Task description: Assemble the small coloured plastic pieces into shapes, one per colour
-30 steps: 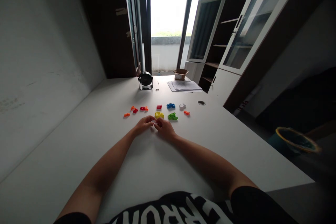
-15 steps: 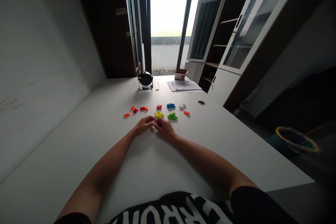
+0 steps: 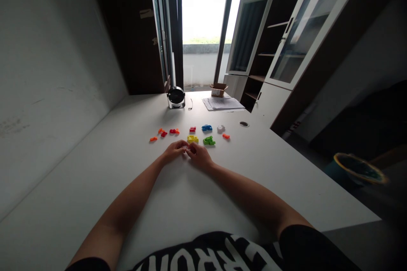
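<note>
My left hand (image 3: pixel 175 150) and my right hand (image 3: pixel 198 154) meet over the middle of the white table (image 3: pixel 178 203). Their fingers are closed around a small whitish piece (image 3: pixel 186 148), mostly hidden, so its kind does not show. Just beyond the fingertips lies a yellow toy piece (image 3: pixel 192 139), with a green one (image 3: pixel 209 140) to its right. Behind these are a red piece (image 3: pixel 192 129), a blue one (image 3: pixel 207 128) and a white one (image 3: pixel 221 128). Several red and orange pieces (image 3: pixel 174 131) lie to the left, and an orange piece (image 3: pixel 226 136) sits at the right.
At the table's far end stand a round black device on a stand (image 3: pixel 176 97), a stack of papers (image 3: pixel 222 104) and an open cardboard box (image 3: pixel 218 89). A round cable hole (image 3: pixel 244 124) is near the right edge. A bin (image 3: pixel 359 169) stands beyond that edge.
</note>
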Motion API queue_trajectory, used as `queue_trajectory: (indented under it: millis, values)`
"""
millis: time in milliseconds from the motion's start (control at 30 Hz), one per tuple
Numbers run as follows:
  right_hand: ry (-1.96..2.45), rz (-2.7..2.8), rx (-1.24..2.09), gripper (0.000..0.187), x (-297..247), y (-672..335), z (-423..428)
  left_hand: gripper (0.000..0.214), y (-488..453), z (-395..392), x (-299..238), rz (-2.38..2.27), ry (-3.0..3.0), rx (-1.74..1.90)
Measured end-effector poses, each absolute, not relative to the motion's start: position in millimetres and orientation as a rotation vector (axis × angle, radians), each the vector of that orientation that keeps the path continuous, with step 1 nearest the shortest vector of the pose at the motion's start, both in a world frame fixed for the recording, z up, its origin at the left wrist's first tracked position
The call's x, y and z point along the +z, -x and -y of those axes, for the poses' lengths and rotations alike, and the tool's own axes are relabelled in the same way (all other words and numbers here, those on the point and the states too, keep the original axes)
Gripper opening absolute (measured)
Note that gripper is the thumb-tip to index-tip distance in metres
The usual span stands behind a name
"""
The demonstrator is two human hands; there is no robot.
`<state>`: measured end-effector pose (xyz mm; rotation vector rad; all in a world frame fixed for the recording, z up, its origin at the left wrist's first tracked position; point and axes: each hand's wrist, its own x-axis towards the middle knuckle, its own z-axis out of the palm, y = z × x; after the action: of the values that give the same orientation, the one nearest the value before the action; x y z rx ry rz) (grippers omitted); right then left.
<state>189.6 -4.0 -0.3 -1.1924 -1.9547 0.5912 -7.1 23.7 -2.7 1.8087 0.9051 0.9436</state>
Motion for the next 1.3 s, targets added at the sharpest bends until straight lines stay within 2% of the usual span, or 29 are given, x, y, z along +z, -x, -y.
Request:
queue_trajectory:
  millis: [1300]
  values:
    - [1.077,1.905,0.631,0.014,-4.4,-191.0,1.6,0.025,6.6,-21.7,0.2,-0.881,-1.815,0.923]
